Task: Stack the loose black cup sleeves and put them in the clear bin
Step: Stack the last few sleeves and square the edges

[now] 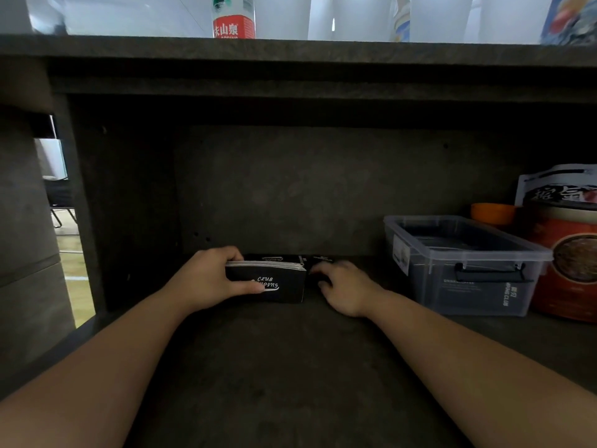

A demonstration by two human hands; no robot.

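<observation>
While left hand [206,279] pinches sleeve stack [266,281] upright on shelf [290,367], right hand [342,286], fingers curled, reaches loose sleeves [318,261] just right of stack; clear bin [465,263] farther right, nearer right hand.

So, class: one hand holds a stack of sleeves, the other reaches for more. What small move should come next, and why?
Probably the right hand should lift the loose sleeves onto the stack that the left hand grips; the clear bin stands open, waiting.

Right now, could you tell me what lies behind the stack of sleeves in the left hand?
Behind the stack gripped by the left hand, more black sleeves lie on the shelf; the stack hides their lower parts.
</observation>
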